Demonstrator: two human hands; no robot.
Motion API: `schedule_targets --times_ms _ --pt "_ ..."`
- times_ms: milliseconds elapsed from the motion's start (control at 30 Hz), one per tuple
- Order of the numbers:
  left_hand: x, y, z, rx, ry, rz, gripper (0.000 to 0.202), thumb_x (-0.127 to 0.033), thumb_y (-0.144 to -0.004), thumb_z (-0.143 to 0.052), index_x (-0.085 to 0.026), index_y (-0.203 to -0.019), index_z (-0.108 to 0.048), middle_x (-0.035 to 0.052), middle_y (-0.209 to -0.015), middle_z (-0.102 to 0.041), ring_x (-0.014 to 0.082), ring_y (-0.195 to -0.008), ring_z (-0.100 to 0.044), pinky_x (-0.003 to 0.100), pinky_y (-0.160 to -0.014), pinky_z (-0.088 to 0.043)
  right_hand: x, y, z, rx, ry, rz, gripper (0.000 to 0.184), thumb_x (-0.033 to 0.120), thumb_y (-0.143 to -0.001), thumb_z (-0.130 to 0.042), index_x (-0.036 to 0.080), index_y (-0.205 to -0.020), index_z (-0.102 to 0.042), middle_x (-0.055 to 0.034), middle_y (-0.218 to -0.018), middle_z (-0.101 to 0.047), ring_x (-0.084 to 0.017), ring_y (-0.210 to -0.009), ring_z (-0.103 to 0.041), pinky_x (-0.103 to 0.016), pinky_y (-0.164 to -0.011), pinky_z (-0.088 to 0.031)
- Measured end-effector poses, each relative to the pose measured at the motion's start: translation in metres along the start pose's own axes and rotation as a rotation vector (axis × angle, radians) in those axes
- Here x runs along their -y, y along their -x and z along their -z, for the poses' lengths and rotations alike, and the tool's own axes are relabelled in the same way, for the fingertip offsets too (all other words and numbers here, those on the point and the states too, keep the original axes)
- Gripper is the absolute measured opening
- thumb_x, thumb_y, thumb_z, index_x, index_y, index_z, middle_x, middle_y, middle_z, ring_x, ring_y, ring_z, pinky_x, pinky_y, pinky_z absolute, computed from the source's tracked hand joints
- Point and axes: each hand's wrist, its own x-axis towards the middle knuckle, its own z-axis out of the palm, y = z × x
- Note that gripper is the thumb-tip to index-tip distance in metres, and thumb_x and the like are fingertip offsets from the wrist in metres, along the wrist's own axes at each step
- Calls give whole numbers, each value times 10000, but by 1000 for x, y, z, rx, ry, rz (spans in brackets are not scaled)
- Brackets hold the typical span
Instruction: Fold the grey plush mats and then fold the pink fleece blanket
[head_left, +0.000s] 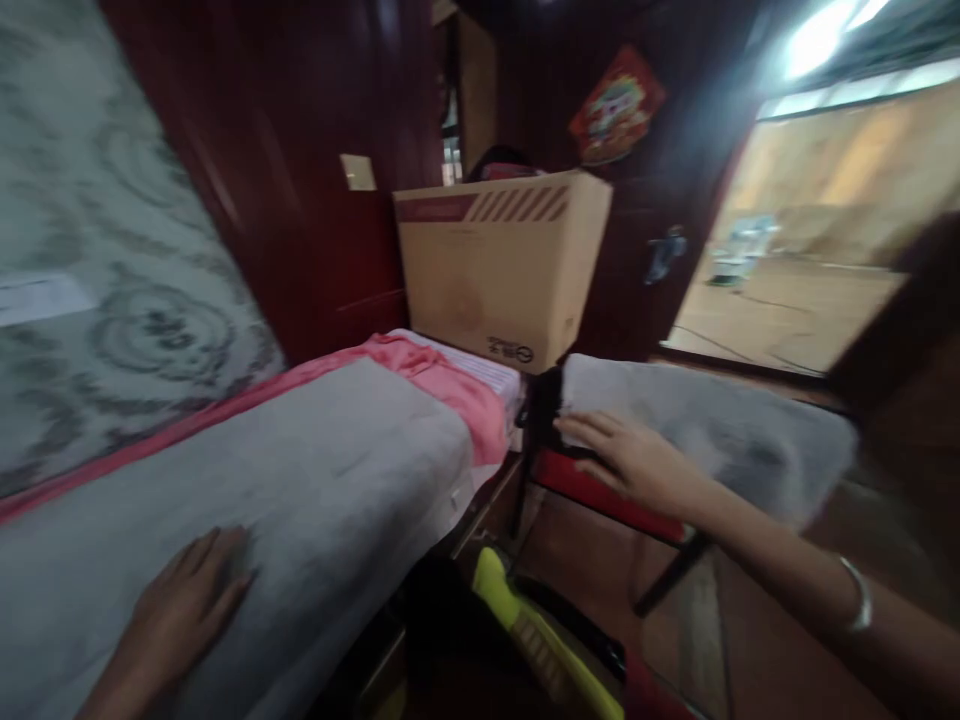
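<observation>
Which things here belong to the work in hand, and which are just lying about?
Apparently in use:
grey blanket, under the left hand
grey cloth, by the right hand; contact unclear

Apparently just lying or hanging about:
cardboard box
pink cloth
red diamond-shaped decoration

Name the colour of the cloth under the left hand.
The cloth is grey; best seen in the head view.
</observation>
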Motion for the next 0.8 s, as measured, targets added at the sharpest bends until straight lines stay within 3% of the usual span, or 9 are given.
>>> schedule_targets --times_ms 100,167,267,367,467,567,700,800 --pt "24 80 17 28 -29 182 657 -553 -857 -319 -320 -1407 -594 0 -1399 -652 337 -1403 -496 539 -1180 -390 57 -41 -67 182 -281 187 415 287 -982 -504 236 -1376 -625 -129 -1306 -675 -265 -1140 -666 -427 -956 -564" --pt "33 126 27 20 -63 279 694 -526 -883 -299 -180 -1392 -620 122 -1489 -567 358 -1413 -478 544 -1152 -405 88 -68 -115 207 -422 220 412 251 -953 -522 243 -1344 -651 -118 -1258 -704 -262 -1101 -687 -425 -931 -575" --pt "49 183 44 -24 -118 449 677 -505 -911 -279 -201 -1428 -591 128 -1555 -491 351 -1450 -428 574 -1124 -407 122 -107 -178 99 -607 204 399 289 -946 -495 227 -1294 -680 -122 -1208 -732 -275 -1057 -710 -451 -897 -592" --pt "69 229 65 -46 -179 662 682 -502 -898 -279 -204 -1430 -584 127 -1537 -513 342 -1455 -422 572 -1142 -390 136 -135 -219 -83 -661 97 400 396 -927 -467 225 -1182 -724 -134 -1133 -757 -314 -1026 -722 -519 -870 -600" --pt "86 260 82 -15 -214 805 720 -514 -867 -303 -118 -1388 -604 185 -1479 -556 348 -1410 -481 514 -1157 -399 124 -148 -244 -141 -664 -62 446 514 -887 -455 230 -1087 -734 -144 -1094 -764 -348 -1014 -725 -561 -905 -583" --pt "92 271 90 -50 -232 878 678 -483 -876 -330 -93 -1354 -611 203 -1423 -596 338 -1365 -526 476 -1143 -421 89 -150 -261 -104 -589 -237 535 601 -836 -418 224 -1064 -721 -169 -1097 -754 -383 -1013 -718 -575 -921 -570" --pt "91 256 96 -55 -221 995 648 -460 -923 -311 -79 -1371 -585 218 -1360 -633 372 -1264 -586 497 -1035 -485 33 -150 -272 -102 -399 -327 610 652 -734 -399 202 -1009 -706 -250 -1072 -728 -480 -1079 -673 -642 -980 -518" --pt "98 238 102 -23 -149 1145 654 -449 -942 -311 -59 -1410 -549 236 -1267 -680 381 -1164 -644 475 -929 -521 9 -157 -273 -46 -285 -347 517 662 -722 -377 288 -893 -691 -279 -1015 -724 -495 -1025 -683 -619 -905 -551"
